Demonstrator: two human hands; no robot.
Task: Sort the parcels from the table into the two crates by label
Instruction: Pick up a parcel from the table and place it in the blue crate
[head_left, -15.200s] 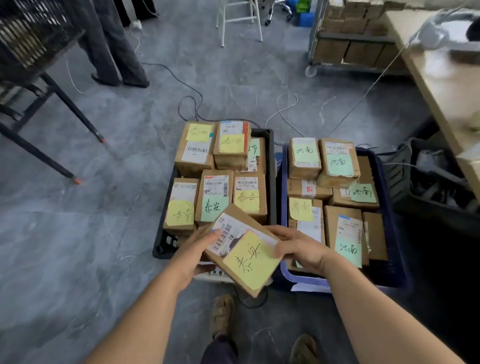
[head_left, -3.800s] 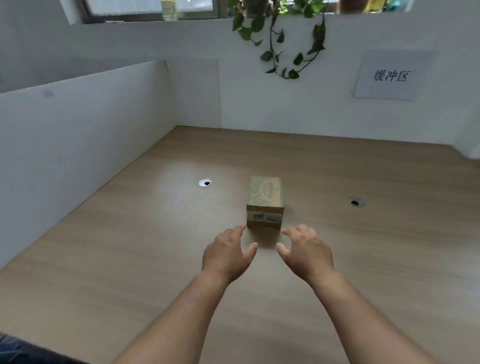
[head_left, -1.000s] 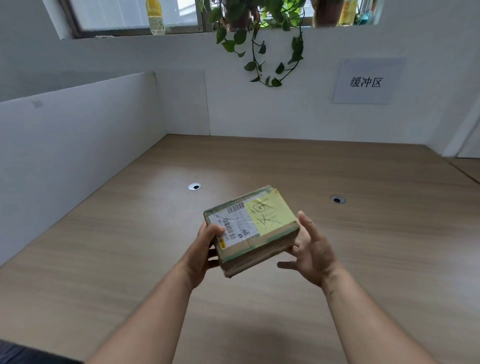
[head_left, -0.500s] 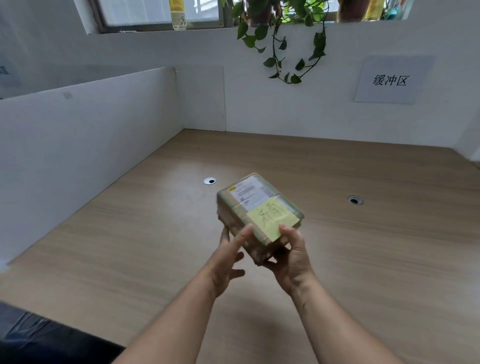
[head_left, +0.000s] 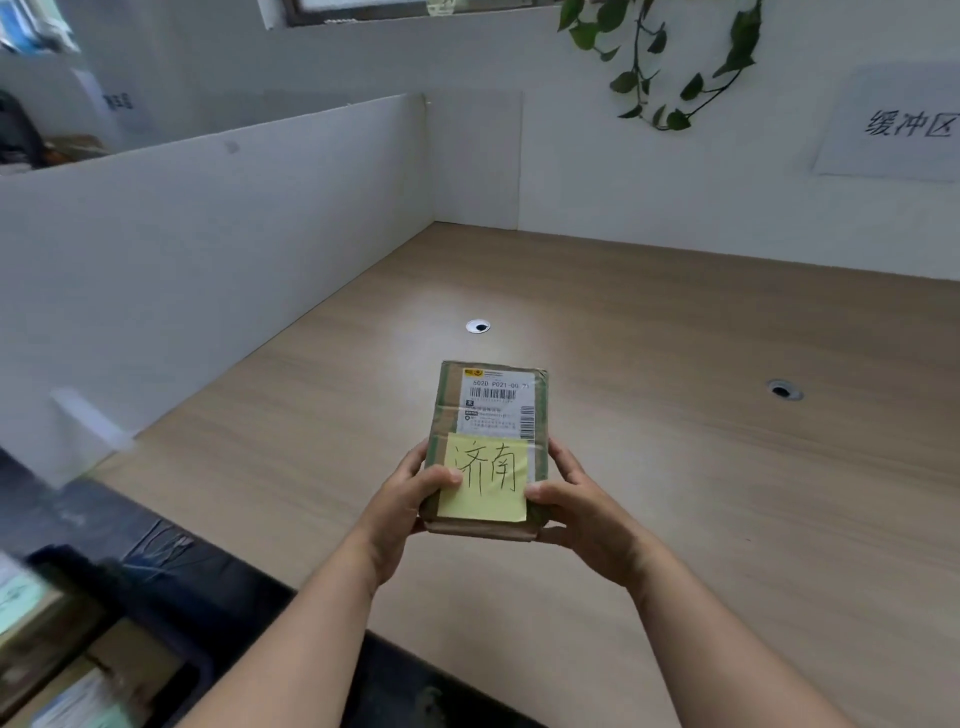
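Parcel turned since half a second ago, yellow note now upright. Left hand and right hand grip its near end above counter. Risk: misread note, wrong crate.

Parcel: we hold it above the bench, left hand on its left side, right hand on its right.
Note: on the parcel's near end, shipping label behind it.
Partition: along the bench's left edge.
Crate: below us, left of the bench.
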